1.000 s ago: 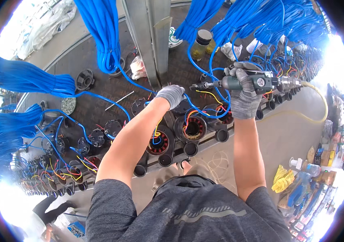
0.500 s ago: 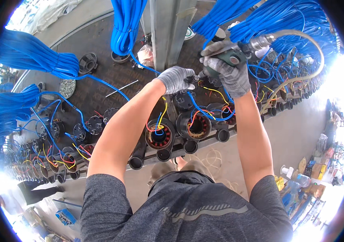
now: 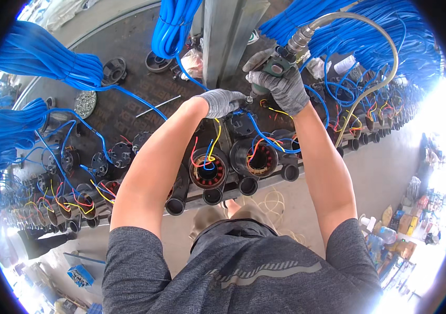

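My right hand (image 3: 280, 86), in a grey glove, grips a green pneumatic driver (image 3: 272, 65) with its tip pointing down at the bench; a beige air hose (image 3: 369, 31) arcs off its back end. My left hand (image 3: 222, 102), also gloved, is closed at the driver's tip, just above a black round cover (image 3: 241, 124). Whether it pinches a small part I cannot tell. In front of the hands stand two open motor housings (image 3: 208, 168) with copper windings and red, yellow and blue leads.
Thick bundles of blue cable (image 3: 50, 60) hang over the dark bench (image 3: 139, 94). A row of similar housings (image 3: 71, 201) runs left along the bench edge. A grey steel post (image 3: 228, 31) rises behind the hands. A metal rod (image 3: 157, 106) lies on the bench.
My right hand has swung the driver from level to tip-down and brought it over the black cover. My left hand has stayed closed by the tip.
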`<state>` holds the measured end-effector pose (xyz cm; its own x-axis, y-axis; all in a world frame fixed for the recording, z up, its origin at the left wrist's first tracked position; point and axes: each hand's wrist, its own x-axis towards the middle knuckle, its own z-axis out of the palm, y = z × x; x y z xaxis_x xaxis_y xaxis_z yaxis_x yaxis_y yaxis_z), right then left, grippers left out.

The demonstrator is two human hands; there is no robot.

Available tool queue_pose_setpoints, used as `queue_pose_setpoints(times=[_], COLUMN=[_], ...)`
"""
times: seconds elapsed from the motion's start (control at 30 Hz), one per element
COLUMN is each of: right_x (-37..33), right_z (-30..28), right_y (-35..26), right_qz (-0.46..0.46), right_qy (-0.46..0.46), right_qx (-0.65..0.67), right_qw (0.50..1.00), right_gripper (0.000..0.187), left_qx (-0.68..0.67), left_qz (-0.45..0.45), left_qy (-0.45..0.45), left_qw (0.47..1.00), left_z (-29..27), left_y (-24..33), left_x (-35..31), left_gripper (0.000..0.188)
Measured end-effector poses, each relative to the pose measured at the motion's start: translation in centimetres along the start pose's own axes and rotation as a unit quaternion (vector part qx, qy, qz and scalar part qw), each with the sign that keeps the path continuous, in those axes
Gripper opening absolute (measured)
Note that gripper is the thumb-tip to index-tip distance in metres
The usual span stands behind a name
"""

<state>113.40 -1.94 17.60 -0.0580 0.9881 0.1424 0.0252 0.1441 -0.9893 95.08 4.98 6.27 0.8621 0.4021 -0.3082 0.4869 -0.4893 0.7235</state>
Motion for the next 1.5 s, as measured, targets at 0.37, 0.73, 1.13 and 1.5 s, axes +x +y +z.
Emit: queue_pose_setpoints(times=[0.37,0.73,1.13,1.5], right_x=[0.1,-0.6,0.5,-2.0], right_z=[-0.9,-1.1,-1.8,-0.9], right_y=[-0.8,0.6,0.9,2.4], right_qz=[-0.037,-0.04,0.002,0.013], right_qy=[0.02,-0.022,-0.149,-0.071], right_qx=[0.004,0.005,0.01,0.078], right_qw=[0.999,0.999,0.989,0.994], right_gripper=[0.022,0.025,0.03,0.018], left_qx=[0.16,0.317,-0.075,-0.035], left_qz=[-0.065,-0.143,0.091,-0.046], left_qy=[0.135,0.217,0.061,0.019], left_qw=[0.976,0.912,0.991,0.998], left_z=[-0.1,0.6,3.7,4.9], left_y=[2.8,2.2,-2.0,-0.9], left_x=[-3.1,-1.9,2.3,1.3], left_gripper=[0.039,0.03,0.041,0.071])
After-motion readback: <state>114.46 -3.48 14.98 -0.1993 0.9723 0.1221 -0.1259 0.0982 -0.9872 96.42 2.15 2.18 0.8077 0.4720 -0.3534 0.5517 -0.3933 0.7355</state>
